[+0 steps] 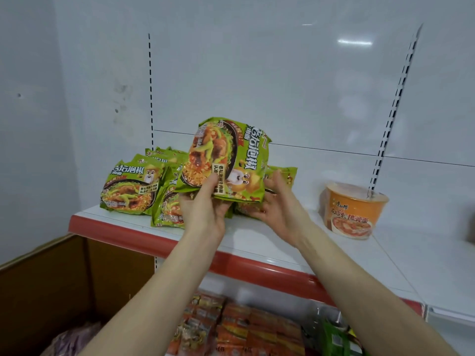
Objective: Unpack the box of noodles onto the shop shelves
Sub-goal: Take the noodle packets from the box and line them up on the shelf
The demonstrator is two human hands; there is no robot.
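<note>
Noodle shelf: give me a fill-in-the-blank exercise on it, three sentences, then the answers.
1. The left hand grips a noodle packet whose wrapper is mainly ____.
2. The orange bowl stands on the shelf to the ____ of the packet pile.
3. The shelf's front edge strip is ____.

Missing words: green; right; red.

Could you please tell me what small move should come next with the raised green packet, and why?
Probably lower the raised packet onto the shelf beside the shelved packets. The left hand pinches its lower edge, the right hand is at its right side, and it hangs above the shelf, where bare surface shows left of the orange bowl.
</note>
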